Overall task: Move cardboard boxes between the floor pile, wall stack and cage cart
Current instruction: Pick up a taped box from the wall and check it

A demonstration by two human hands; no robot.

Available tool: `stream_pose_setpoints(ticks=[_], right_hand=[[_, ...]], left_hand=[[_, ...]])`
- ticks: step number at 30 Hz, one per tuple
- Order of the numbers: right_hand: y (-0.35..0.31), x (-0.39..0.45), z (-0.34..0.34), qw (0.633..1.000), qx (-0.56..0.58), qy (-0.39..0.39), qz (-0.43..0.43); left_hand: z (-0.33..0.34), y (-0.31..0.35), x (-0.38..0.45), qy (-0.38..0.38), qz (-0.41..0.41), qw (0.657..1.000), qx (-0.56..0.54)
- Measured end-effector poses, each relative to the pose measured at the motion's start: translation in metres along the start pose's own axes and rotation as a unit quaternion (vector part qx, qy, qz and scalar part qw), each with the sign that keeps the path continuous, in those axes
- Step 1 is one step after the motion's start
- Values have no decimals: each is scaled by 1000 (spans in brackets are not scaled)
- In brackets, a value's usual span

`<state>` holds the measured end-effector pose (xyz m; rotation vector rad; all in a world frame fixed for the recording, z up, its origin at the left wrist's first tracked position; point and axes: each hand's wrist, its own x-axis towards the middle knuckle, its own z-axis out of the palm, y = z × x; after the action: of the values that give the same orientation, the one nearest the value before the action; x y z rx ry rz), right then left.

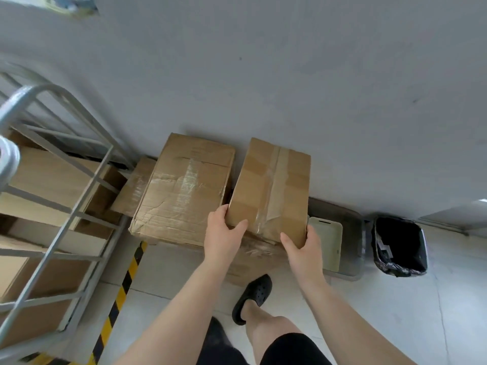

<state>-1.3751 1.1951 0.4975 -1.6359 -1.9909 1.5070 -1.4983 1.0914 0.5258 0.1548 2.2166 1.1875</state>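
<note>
My left hand (pixel 222 233) and right hand (pixel 303 242) grasp the near corners of a taped cardboard box (pixel 271 188) tilted against the far wall, atop the stack; I judge its loose tape could let it slip onto the grey bin (pixel 354 233) right of it.

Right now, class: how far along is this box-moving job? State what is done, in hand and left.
Done: boxes already sit in the cage cart. In hand: the left hand and right hand grip a taped box by the wall. Left: the large box beside it rests ungripped; where it should go isn't shown.
</note>
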Motion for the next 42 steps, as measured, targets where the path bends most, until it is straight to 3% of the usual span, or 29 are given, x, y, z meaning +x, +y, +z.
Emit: stream_pose_setpoints(ticks=[6,10,15,21,28,35,42], right_hand=[[-15,-82,-17,995,55,44,-66],[-14,-130,-29,993,80,63,-65],[-3,-170,-53,989,123,24,-78],[14,-212,-79,984,98,-81,-123],[13,-283,-63,934,101,-276,-204],[-5,-362,9,871,63,-433,-223],[-16,-462,108,822,79,-529,-198]], left_hand=[[-33,-7,-84,67,34,995,-68],[-40,-17,-135,82,28,987,-137],[-36,-26,-196,160,11,964,-214],[-24,-40,-274,329,-38,912,-240],[-55,-83,-356,490,-85,816,-294],[-124,-142,-420,583,-114,728,-344],[-226,-208,-472,626,-103,695,-338]])
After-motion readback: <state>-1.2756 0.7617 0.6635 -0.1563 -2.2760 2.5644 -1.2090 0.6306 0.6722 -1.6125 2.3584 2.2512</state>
